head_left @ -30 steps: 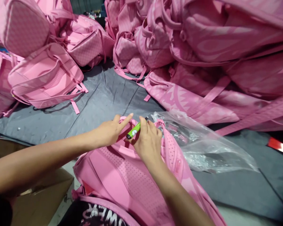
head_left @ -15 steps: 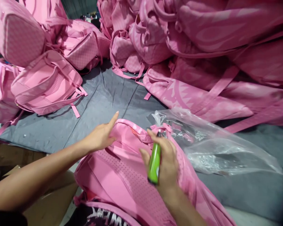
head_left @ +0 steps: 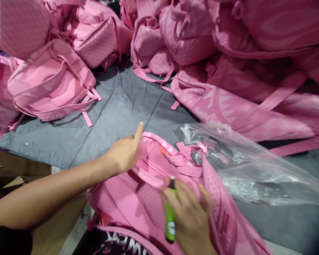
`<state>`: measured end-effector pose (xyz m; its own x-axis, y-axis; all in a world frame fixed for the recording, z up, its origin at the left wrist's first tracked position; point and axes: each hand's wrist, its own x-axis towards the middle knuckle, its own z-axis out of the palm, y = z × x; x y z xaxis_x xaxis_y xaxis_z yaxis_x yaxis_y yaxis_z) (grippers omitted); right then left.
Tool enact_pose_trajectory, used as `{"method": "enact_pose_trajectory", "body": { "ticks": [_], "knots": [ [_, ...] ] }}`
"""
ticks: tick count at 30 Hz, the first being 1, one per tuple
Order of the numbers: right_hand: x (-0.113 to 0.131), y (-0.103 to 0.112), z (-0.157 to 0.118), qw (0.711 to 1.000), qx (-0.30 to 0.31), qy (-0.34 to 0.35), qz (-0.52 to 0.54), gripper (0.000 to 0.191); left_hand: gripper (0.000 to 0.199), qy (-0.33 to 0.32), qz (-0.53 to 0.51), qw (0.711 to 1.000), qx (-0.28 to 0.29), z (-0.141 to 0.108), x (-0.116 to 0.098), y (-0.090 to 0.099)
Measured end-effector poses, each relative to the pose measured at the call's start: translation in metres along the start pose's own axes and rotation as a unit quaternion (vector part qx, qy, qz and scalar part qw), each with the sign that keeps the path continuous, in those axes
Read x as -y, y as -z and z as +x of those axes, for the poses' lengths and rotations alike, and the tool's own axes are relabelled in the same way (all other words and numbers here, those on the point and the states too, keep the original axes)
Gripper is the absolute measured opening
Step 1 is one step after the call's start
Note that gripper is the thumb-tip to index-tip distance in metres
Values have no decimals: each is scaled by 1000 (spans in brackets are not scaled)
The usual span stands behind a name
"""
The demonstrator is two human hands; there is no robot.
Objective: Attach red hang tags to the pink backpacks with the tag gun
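Pink backpack (head_left: 124,205) open, left fingers (head_left: 138,137) at rim (head_left: 152,135).

Two hands (head_left: 125,152), one green tool (head_left: 169,216)

From where I stand, no word can be read: white lettering (head_left: 124,242) on the black cloth (head_left: 103,248) is partly hidden, and the green marker's (head_left: 169,214) round white mark (head_left: 171,227) (a blur to me) is illegible.

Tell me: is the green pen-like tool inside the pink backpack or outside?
Outside: the right hand holds the green tool in front of the pink backpack.
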<state>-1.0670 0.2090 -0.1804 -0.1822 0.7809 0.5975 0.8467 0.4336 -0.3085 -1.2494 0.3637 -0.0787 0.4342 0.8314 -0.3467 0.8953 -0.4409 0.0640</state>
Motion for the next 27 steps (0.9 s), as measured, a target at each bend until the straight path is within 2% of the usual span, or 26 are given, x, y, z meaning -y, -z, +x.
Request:
{"method": "enact_pose_trajectory", "body": {
  "ticks": [2, 5, 7, 9, 11, 15, 17, 21, 23, 27],
  "knots": [
    [-7, 5, -12, 999, -14, -20, -46, 21, 101, -41, 29, 997, -67, -2, -6, 1],
    [-6, 7, -21, 993, -65, -81, -48, 19, 107, -188, 93, 962, -177, 2, -18, 3],
    [-2, 5, -19, 990, -81, -113, -30, 21, 107, -294, 113, 930, -191, 9, -26, 4],
    [2, 4, -14, 987, -89, -130, -18, 20, 106, -360, 119, 907, -181, 18, -30, 3],
    [5, 4, -9, 987, -77, -138, -3, 18, 108, -369, 128, 903, -176, 24, -28, -1],
    [7, 5, -6, 988, -50, -143, 7, 17, 110, -286, 148, 932, -169, 25, -19, -8],
    [6, 4, -6, 989, -61, -135, -4, 17, 108, -282, 150, 933, -165, 24, -19, -7],
    [4, 2, -4, 989, -90, -114, -19, 19, 100, -362, 161, 897, -195, 26, -34, -3],
    [3, 2, -3, 989, -92, -113, -6, 20, 96, -405, 168, 879, -187, 31, -44, -3],
    [2, 2, -9, 988, -78, -130, 12, 22, 106, -407, 161, 886, -154, 41, -53, -7]
  ]
}}
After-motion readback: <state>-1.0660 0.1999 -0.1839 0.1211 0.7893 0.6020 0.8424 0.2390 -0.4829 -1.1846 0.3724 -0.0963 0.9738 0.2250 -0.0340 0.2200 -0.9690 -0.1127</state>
